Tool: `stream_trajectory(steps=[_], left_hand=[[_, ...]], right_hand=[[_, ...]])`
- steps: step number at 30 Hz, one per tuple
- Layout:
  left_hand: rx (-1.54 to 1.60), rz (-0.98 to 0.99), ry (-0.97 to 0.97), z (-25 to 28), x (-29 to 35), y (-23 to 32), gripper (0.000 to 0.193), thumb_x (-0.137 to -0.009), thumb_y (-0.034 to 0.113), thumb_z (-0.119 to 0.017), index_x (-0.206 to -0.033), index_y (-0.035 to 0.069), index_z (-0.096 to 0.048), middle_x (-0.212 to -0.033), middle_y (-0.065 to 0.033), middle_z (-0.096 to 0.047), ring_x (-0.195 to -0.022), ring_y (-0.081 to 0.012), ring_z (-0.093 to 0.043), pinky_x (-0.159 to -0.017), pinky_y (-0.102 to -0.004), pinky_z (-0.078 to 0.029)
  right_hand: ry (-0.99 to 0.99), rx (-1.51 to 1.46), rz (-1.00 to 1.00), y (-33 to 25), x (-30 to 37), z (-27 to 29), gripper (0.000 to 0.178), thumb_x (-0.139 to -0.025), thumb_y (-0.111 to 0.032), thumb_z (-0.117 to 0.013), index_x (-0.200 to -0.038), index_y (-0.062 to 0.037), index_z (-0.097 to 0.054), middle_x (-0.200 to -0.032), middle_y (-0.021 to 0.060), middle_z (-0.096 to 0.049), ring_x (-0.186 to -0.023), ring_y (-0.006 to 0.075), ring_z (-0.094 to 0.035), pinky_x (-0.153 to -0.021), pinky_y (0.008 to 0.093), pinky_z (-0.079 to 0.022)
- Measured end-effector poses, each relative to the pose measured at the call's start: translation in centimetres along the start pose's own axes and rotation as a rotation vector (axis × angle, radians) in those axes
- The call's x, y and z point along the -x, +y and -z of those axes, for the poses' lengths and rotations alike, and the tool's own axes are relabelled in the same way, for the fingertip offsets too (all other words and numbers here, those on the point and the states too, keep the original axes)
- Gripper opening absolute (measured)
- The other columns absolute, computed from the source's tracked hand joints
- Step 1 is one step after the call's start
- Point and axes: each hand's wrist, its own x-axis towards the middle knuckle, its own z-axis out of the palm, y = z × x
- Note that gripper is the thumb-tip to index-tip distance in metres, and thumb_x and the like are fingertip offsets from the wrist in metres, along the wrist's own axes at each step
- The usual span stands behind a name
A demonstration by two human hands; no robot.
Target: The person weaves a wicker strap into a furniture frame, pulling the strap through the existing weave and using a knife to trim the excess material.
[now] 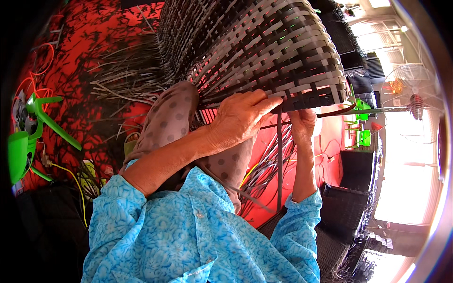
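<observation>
The person's left hand (240, 118) is pressing curled fingers onto the rim of a woven basket (264, 47), which is filling the twelve o'clock area. At three o'clock of it, the right hand (303, 123) is pinching a dark strip (279, 155) (hanging down). Farther off, a fan (415, 101) is standing at three o'clock.

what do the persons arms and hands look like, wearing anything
Both hands, left hand and right hand, are bare: no gloves, and no rings or watch that I can make out. Loose light-blue sleeves with a pale floral print are pushed back, baring the forearms.
</observation>
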Motion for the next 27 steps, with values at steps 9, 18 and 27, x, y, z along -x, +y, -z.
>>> stream_trajectory(steps=[9, 18, 27], left_hand=[[0.212, 0.127, 0.046, 0.0, -0.7, 0.3, 0.027, -0.076, 0.0, -0.067, -0.102, 0.004, -0.062, -0.086, -0.0098, -0.058, -0.074, -0.0252, -0.061, -0.066, -0.0312, -0.05], [0.401, 0.301, -0.002, -0.1, 1.9, 1.6, 0.042, -0.082, 0.002, -0.062, -0.122, 0.006, -0.052, -0.116, -0.0103, -0.051, -0.099, -0.0224, -0.058, -0.08, -0.0329, -0.049], [0.626, 0.433, -0.017, -1.0, 3.5, 1.6, 0.036, -0.084, 0.004, -0.061, -0.119, 0.003, -0.053, -0.106, -0.0105, -0.056, -0.094, -0.0185, -0.06, -0.079, -0.0296, -0.051]], right_hand=[[0.184, 0.61, 0.318, 3.4, -1.3, 0.2, 0.035, -0.07, -0.006, -0.075, -0.102, -0.0147, -0.065, -0.102, 0.0087, -0.066, -0.088, 0.026, -0.066, -0.074, 0.0334, -0.053], [0.151, 0.997, 0.398, 4.0, -1.0, -1.1, 0.039, -0.075, -0.01, -0.07, -0.112, -0.0114, -0.059, -0.097, 0.0108, -0.065, -0.086, 0.0306, -0.064, -0.072, 0.0385, -0.052], [0.329, -0.587, -0.178, 5.2, 0.5, -3.6, 0.027, -0.083, -0.008, -0.062, -0.109, -0.0057, -0.058, -0.097, 0.0036, -0.063, -0.087, 0.0164, -0.06, -0.078, 0.0281, -0.048]])
